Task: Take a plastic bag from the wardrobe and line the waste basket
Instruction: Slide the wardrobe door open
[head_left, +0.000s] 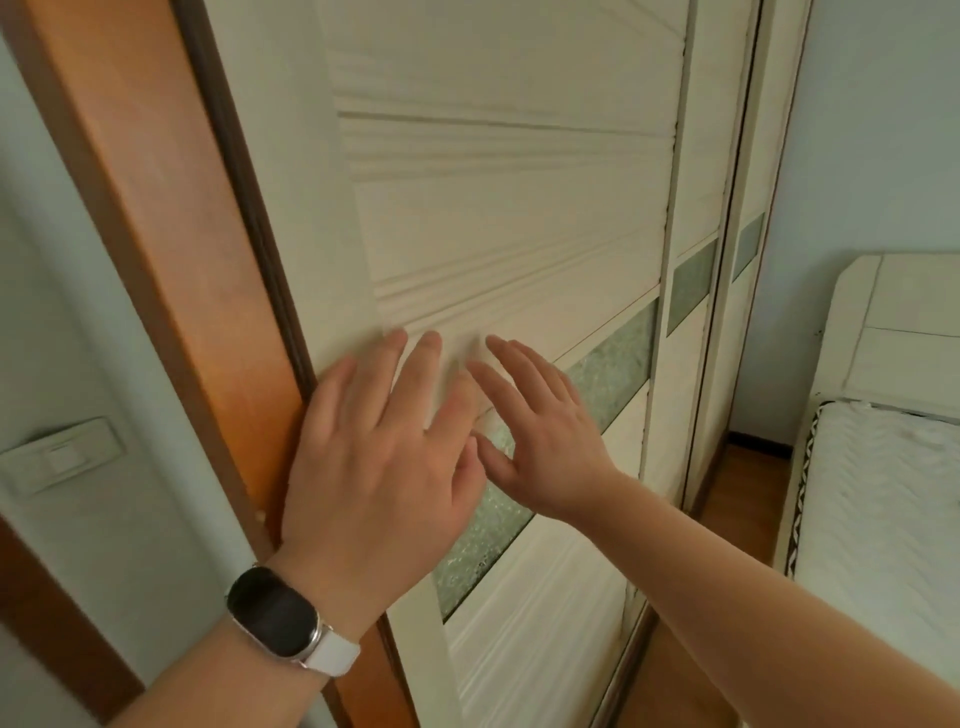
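- Both hands are being held flat and wide open against the wardrobe door (498, 218), nothing being gripped by either.
- The left hand (384, 447) is being laid at the door's edge beside the orange-brown frame (171, 260), which is lying at its 9 o'clock; a watch (275, 610) is being worn on that wrist.
- The right hand (540, 431) is being spread just at the left hand's 3 o'clock, the two touching or nearly so at the thumbs.
- The door's long axis is running upright, and a frosted band (608, 374) is being crossed by the fingers.
- By judgement, the door is being readied for a sideways slide toward 3 o'clock; the left hand is the nearer to the opening edge.
- The bag is being hidden, presumably behind the closed door; the basket is not being shown at all.
- A bed (883, 467) is being cut off at 3 o'clock, and a wall switch (60, 457) is showing at 9 o'clock.
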